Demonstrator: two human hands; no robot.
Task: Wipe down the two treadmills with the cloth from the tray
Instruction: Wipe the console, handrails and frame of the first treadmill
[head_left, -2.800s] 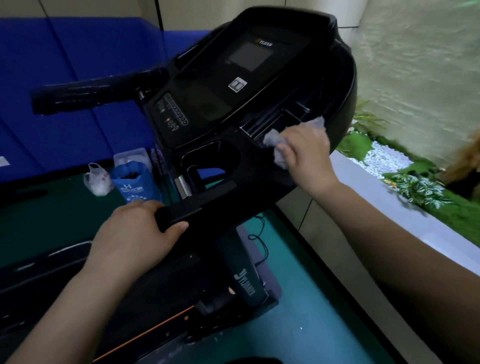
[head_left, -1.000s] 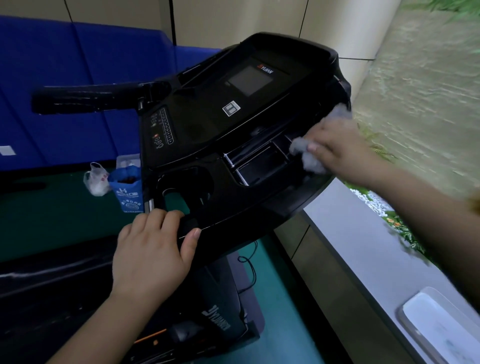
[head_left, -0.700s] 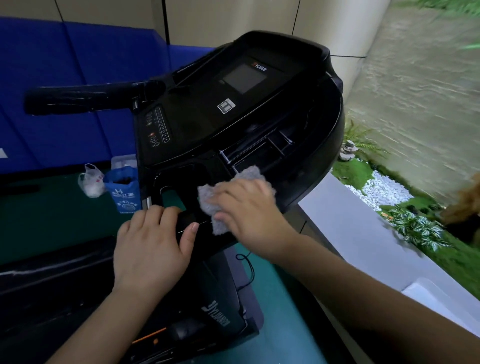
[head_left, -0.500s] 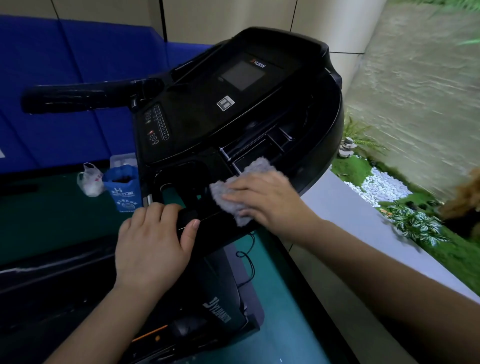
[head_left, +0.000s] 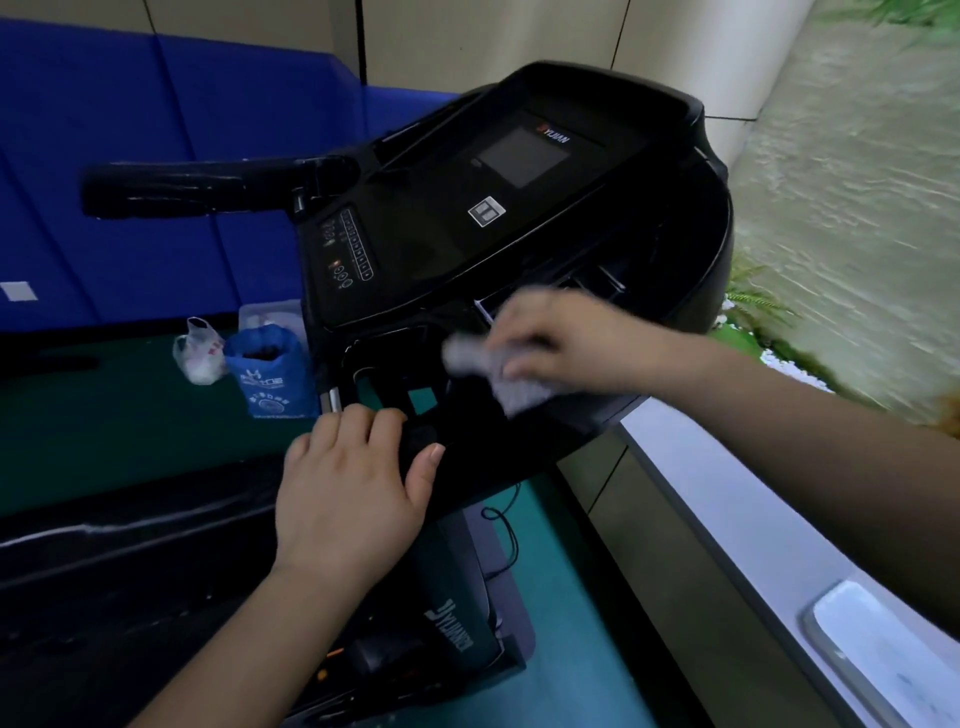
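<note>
A black treadmill console (head_left: 457, 244) with a small screen fills the middle of the view. My right hand (head_left: 566, 340) presses a grey cloth (head_left: 498, 376) on the console's lower shelf, beside the cup-holder opening; the hand and cloth are motion-blurred. My left hand (head_left: 348, 493) grips the console's near left edge, fingers curled over it. A white tray (head_left: 883, 660) lies on the grey ledge at the lower right. The treadmill's dark belt (head_left: 104, 571) runs off to the left below my left arm.
The black left handlebar (head_left: 208, 187) sticks out toward the blue wall padding. A blue bag (head_left: 270, 374) and a white plastic bag (head_left: 200, 353) sit on the green floor behind the console. A black cord (head_left: 506, 525) hangs under it. Plants and pebbles (head_left: 763, 332) lie beyond the ledge.
My right hand swept the cloth from the console's right tray slot down to the lower middle shelf and is now rubbing there. My left hand has kept its grip on the console edge.
</note>
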